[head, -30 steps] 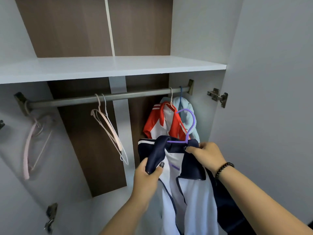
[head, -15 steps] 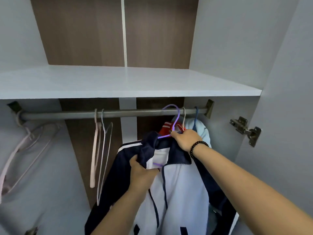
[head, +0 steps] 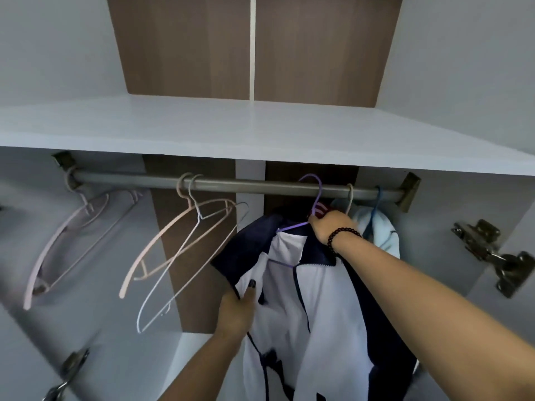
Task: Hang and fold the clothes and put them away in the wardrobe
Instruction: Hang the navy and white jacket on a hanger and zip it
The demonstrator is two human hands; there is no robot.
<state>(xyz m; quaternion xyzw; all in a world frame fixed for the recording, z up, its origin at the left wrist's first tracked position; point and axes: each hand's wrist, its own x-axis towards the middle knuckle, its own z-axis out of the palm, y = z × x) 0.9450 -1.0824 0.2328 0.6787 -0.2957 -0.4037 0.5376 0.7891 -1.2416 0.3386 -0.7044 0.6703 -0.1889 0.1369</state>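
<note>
A navy and white jacket [head: 327, 296] hangs on a purple hanger [head: 315, 198] whose hook is over the wardrobe rail [head: 260, 188]. My right hand [head: 328, 224] grips the hanger at the base of its hook, by the collar. Lower down, my left hand [head: 236, 308] holds the jacket's navy left shoulder. A light blue garment [head: 382, 235] on a blue hanger hangs at the rail's right end, behind my right wrist. A sliver of red garment shows just above my right hand.
Two empty hangers, pink and white [head: 185, 250], hang mid-rail; another pale pink one [head: 66, 235] hangs at the left end. A white shelf [head: 231, 131] runs above the rail. Door hinges [head: 492, 256] stick out on the right wall, and another at lower left.
The jacket and its purple hanger rose, and the hook went over the rail. My left hand slid down the jacket's shoulder. The empty hangers are swinging.
</note>
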